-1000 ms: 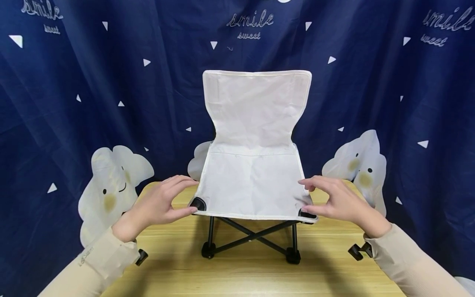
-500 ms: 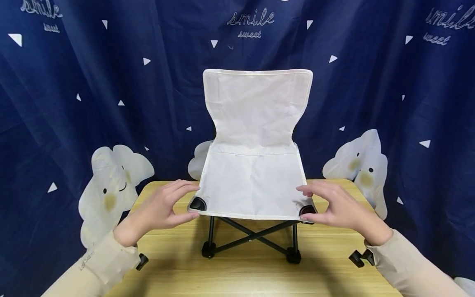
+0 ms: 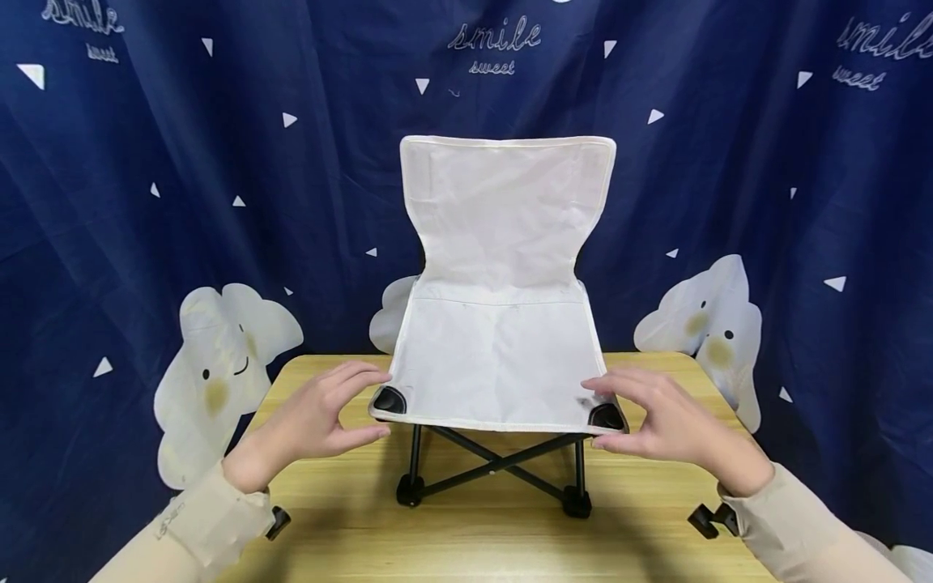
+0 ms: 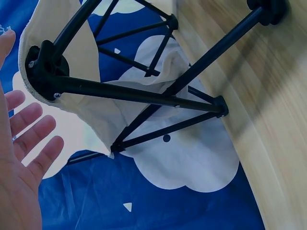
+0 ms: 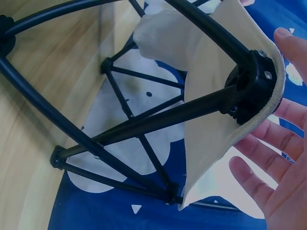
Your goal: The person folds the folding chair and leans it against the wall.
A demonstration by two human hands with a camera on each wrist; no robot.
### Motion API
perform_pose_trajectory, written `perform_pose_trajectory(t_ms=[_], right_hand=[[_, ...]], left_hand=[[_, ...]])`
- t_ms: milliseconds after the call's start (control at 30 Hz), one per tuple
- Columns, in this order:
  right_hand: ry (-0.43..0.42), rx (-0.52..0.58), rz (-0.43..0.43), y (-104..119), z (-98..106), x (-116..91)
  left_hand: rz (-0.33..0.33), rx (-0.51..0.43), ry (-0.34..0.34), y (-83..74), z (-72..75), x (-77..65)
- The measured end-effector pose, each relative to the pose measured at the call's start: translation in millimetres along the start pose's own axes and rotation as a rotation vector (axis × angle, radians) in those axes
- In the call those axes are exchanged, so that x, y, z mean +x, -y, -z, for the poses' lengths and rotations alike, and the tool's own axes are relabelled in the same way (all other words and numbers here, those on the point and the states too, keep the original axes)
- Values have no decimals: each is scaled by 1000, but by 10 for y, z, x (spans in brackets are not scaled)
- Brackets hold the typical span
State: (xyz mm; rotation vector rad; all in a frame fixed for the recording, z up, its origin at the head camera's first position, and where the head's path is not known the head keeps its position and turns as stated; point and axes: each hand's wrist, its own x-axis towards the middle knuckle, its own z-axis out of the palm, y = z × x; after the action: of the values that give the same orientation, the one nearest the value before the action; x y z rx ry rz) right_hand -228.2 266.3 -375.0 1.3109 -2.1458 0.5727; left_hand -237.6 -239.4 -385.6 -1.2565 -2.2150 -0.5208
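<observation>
A white folding camp chair stands unfolded on the table, its backrest facing me. Thin black crossed legs hold up its cloth seat, and black patches cover the front corners. At the left front corner is my left hand, thumb and fingers spread, fingertips right at the seat edge. My right hand is posed the same way at the right corner, its fingertips overlapping the seat edge. From below, the left wrist view shows a black corner joint beside the straight fingers; a matching joint appears in the right wrist view.
The light wooden table extends under the chair and toward me. Behind it hangs a dark blue curtain printed with clouds and white triangles. Black mounts sit at both sleeve cuffs.
Both hands have sunk slightly along the seat's front corners, and the thumbs have dropped from the black patches to below the seat edge. The chair stays in place.
</observation>
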Motion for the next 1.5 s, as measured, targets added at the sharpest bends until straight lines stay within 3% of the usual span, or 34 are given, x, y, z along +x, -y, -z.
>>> perform_pose_trajectory(t_ms=[533,833,1033,1267,1500], right_hand=[[4,-5,2,15,-39,-79],[68,-5,-48,20,-32,-83],[25,7,7,26,-56,-71],[67,-12,-38,32,-57,-90],[49,-19,-3,35,-62,-92]], left_hand=[[-50,-23,-34,41,-100,-45],[-38,-18,-37,35,-123,-69],[-30,-17,-50,29,-147,-85],[-79,-14,-101,42,-171,-81],[-88,-30,-102,54,-189,-78]])
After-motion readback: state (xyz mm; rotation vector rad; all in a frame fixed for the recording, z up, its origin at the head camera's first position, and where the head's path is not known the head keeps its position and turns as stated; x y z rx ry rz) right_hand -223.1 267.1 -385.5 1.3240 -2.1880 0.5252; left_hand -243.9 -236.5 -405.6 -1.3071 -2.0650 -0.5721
